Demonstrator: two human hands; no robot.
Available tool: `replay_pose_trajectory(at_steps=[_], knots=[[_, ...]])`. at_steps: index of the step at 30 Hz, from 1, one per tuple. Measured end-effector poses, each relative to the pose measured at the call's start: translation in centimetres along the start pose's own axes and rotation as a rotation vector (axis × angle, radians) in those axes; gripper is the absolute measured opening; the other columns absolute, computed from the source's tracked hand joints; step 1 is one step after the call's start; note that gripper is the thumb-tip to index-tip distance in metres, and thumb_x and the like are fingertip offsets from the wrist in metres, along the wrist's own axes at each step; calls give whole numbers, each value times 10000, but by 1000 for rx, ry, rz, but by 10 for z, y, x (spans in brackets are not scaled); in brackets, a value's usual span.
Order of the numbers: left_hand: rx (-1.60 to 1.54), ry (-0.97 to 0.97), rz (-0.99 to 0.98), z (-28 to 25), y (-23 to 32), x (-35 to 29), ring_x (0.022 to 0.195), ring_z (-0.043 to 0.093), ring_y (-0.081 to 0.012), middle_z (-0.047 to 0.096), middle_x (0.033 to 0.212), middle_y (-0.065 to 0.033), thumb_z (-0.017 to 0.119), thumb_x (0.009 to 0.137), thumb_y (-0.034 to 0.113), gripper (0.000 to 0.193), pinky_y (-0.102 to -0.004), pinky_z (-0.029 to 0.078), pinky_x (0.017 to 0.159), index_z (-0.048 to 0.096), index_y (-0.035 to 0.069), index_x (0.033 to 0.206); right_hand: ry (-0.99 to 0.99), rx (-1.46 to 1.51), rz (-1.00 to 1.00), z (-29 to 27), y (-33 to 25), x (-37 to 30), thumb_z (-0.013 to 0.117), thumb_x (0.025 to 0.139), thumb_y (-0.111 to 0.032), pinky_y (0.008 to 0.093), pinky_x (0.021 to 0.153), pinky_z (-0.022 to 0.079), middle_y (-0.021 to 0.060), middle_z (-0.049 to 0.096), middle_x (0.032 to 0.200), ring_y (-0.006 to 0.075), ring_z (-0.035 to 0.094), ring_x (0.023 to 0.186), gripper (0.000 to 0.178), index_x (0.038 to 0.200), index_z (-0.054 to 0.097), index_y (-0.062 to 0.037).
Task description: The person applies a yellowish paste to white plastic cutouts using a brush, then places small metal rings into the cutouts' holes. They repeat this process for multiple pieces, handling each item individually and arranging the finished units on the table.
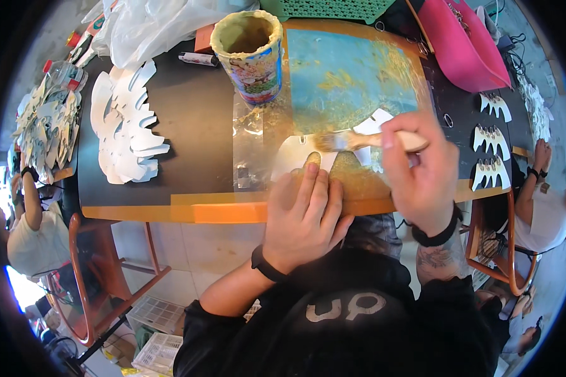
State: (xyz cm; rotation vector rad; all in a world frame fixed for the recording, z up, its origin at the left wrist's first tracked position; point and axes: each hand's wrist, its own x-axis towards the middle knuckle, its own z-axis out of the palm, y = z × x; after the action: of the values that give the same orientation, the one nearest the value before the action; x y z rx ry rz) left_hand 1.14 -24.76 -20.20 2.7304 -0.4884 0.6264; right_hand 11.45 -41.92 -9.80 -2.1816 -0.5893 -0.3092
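Observation:
My right hand grips the wooden handle of a flat brush. The bristles, smeared with something yellowish, rest on a white cut-out piece with curved notches. Laid flat at the near table edge, that piece is pressed by the stretched fingers of my left hand, which holds nothing. Part of the piece is hidden under the brush and fingers. Beyond it stands a patterned tub with a thick yellowish crust on its rim. A blue sheet, stained yellow, lies on the table to the tub's right.
White cut-outs are piled at left, near a plastic bag and a marker. A pink basket and a green basket stand at the back. Several notched pieces lie right. Other people sit on both sides.

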Motion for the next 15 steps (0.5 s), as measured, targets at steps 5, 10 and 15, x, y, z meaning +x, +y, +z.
replay_pose_trajectory(at_steps=[5, 10, 15], knots=[[-13, -5, -14, -4, 1, 1, 1341, 588, -315, 651, 1313, -180, 716, 886, 450, 532, -567, 346, 1118, 705, 39, 1222, 152, -98, 95, -18, 10, 3, 616, 974, -35, 266, 594, 469, 90, 656, 797, 156, 636, 640, 32, 1001, 608, -20], [-15, -23, -22, -7, 1, 5, 1319, 597, -310, 646, 1306, -171, 720, 885, 441, 530, -551, 354, 1116, 701, 40, 1232, 100, 15, -160, 1, 12, -2, 577, 1012, -49, 206, 571, 359, 18, 605, 779, 48, 526, 630, 49, 990, 601, -11], [8, -36, -36, -7, 2, 4, 1313, 597, -308, 637, 1314, -157, 720, 884, 438, 527, -538, 362, 1116, 699, 41, 1230, 117, -147, 169, -26, 27, -2, 647, 954, -43, 273, 608, 503, 107, 673, 834, 146, 673, 671, 54, 995, 622, -20]])
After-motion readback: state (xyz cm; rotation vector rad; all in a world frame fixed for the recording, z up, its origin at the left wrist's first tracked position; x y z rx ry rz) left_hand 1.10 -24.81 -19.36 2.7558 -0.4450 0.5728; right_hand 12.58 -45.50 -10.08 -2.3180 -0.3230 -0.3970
